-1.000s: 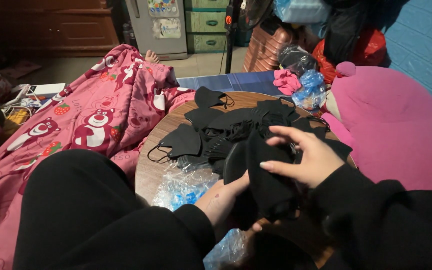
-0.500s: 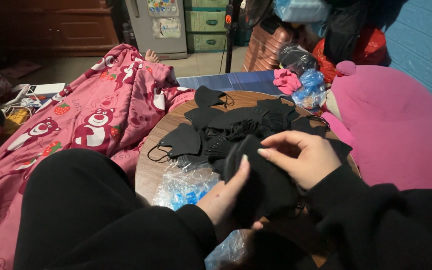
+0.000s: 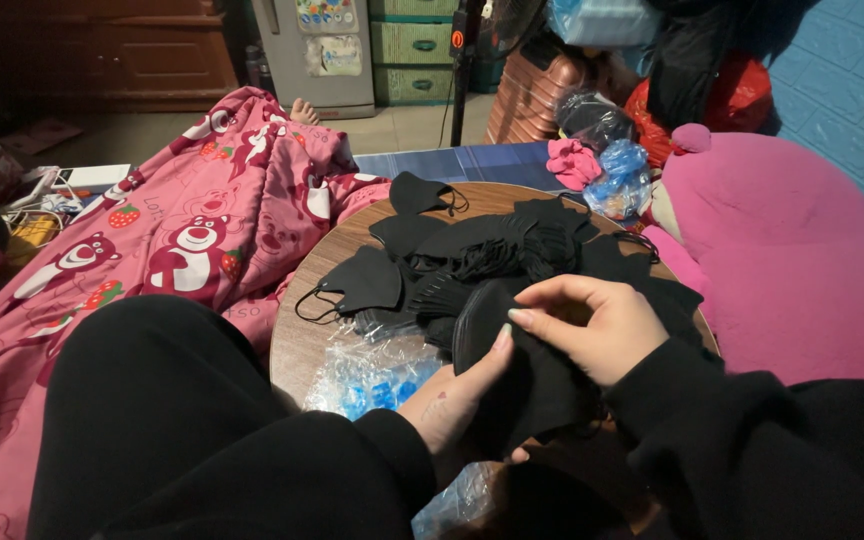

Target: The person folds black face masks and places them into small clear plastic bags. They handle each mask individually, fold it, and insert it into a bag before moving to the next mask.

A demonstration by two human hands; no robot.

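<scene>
Masks (image 3: 522,385), a black stack, sit clamped between your hands above the table's (image 3: 302,345) near edge. Your left hand (image 3: 452,400) cups the stack from below; your right hand (image 3: 592,325) pinches its top. More black masks (image 3: 482,255) cover the tabletop's centre.

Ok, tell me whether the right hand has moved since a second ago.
Yes, a little. Against the round wooden table, the right hand has shifted slightly down and toward the person, its fingers curling over the stack of black face masks held with the left hand.
</scene>
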